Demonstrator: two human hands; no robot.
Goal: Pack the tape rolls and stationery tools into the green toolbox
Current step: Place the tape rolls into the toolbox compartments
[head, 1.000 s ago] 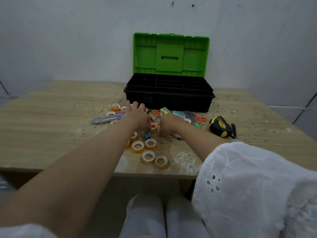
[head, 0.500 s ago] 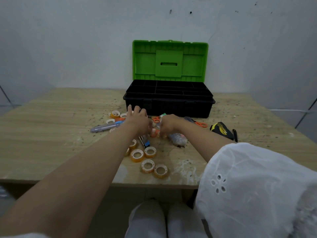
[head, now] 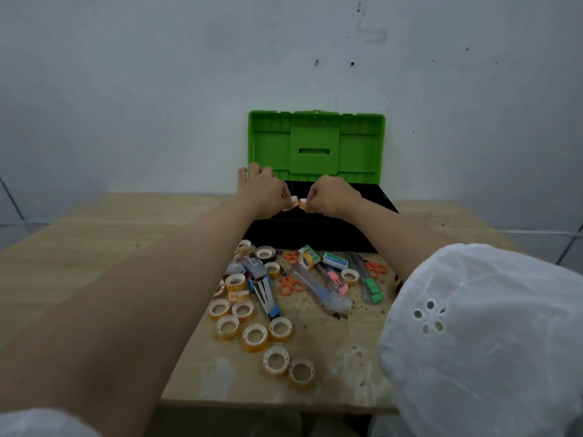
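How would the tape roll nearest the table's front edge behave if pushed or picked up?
The tape roll lies flat, hole up, so a push would probably slide it, not roll it. Its open core suggests it is light and easy to pinch. Near the table edge, it could fall.

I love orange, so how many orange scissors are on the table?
3 scissors: one near the pile's middle, one behind it by the toolbox, one at the right. More may hide under the clutter.
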